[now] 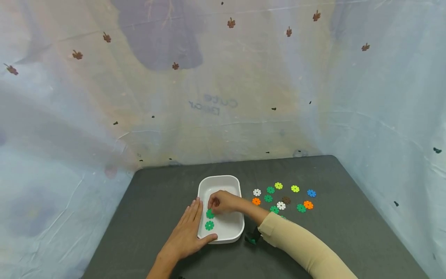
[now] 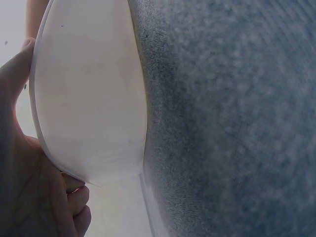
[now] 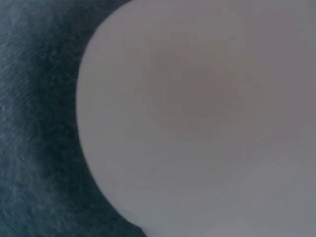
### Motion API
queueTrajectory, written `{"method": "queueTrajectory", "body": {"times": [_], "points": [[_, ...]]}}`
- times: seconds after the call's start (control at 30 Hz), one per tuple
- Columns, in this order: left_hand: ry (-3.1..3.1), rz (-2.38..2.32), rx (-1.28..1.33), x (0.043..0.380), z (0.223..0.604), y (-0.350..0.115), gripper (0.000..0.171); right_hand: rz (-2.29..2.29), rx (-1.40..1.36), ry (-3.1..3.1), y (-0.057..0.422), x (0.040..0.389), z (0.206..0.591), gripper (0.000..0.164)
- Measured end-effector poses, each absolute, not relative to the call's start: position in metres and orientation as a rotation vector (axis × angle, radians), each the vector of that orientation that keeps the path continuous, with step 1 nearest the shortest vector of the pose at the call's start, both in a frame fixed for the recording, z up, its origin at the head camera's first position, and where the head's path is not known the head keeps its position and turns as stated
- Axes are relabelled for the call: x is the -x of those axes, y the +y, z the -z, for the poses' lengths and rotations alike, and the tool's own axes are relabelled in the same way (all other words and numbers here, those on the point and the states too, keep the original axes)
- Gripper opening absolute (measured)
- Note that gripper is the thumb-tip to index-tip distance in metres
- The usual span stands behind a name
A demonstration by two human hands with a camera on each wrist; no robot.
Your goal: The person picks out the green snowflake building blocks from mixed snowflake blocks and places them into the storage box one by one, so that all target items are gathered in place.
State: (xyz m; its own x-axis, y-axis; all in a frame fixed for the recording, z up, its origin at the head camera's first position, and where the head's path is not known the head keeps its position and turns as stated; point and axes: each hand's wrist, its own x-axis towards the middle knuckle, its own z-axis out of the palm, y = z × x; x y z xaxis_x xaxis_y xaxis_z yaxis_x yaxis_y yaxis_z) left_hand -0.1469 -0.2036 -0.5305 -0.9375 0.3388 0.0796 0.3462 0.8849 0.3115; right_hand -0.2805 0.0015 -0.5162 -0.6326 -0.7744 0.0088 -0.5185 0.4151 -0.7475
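Nearest the head camera, the right forearm in a tan sleeve (image 1: 306, 248) reached in over the white tray (image 1: 230, 182), which sat on the dark grey table (image 1: 156, 193). Its right hand (image 1: 224, 202) hung just inside the tray, fingertips pinched together on a green flower-shaped disc (image 1: 210, 214), apparently lowering it in. A second green disc (image 1: 209, 225) already lay flat on the tray floor just nearer the camera. The left hand (image 1: 186, 230) lay flat against the tray's left wall, fingers straight and together, thumb hooked round the near corner, seemingly to keep the tray from sliding. To the right of the tray, well apart from it, loose discs (image 1: 282, 197) in green, white, orange, yellow, blue and brown were scattered on the table.

From the left wrist, the tray's outer wall (image 2: 89, 98) filled the frame with the palm (image 2: 19, 187) pressed against it.

From the right wrist, only the blurred tray rim (image 3: 197, 123) over the table showed; no fingers appeared.
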Motion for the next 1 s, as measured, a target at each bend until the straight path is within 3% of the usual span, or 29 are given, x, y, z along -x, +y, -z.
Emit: {"method": "queueTrajectory", "body": {"times": [0.53,1.0], "points": [[-3.011,0.487,0.571,0.146,0.527,-0.203,0.122,1.062,1.153,2.420,0.003,0.278,0.516,0.006],[-3.042,0.502,0.542,0.148,0.530,-0.203,0.121,1.138,1.154,2.484,0.072,0.273,0.476,0.009]]}}
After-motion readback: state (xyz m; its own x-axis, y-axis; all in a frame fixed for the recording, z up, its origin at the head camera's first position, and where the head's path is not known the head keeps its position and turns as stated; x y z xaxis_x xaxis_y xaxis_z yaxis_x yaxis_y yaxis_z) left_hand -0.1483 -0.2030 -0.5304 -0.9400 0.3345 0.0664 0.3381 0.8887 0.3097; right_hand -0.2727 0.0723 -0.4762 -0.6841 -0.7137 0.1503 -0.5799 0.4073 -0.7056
